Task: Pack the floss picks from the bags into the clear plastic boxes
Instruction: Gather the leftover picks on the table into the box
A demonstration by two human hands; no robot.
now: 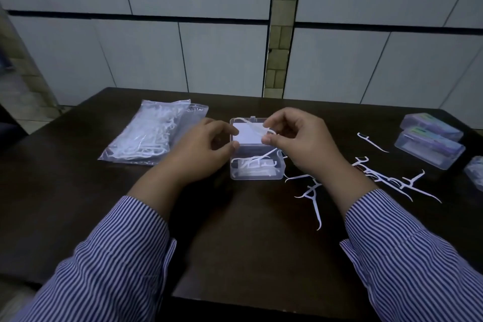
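A dark wooden table (251,243) fills the lower half of the view, seen from above the person's own arms. Both arms wear blue-and-white striped sleeves (112,256) and reach toward the table's centre.

At the centre sits an open clear plastic box (257,165), its hinged lid (248,133) raised at the 12 o'clock side with a white card showing behind it. Several white floss picks lie inside the box's tray.

The left hand (206,149) is at the box's 9 o'clock side, fingers curled, thumb and fingertips closing on the lid's left edge. The right hand (303,144) is at the box's 3 o'clock side, thumb and forefinger pinching a single floss pick (254,125) that crosses in front of the lid; how firmly it holds is hard to judge in the dim light.

At 9 o'clock from the box, well apart, lie clear plastic bags (154,133) stuffed with white floss picks. At 4 o'clock from the box, loose floss picks (366,178) are scattered on the tabletop, some overlapping. At 3 o'clock, near the table's right edge, closed boxes (430,144) with coloured labels rest side by side, with one more pick (372,141) lying just beside them.

Beyond the table at 12 o'clock stands a wall of pale panels (183,34).
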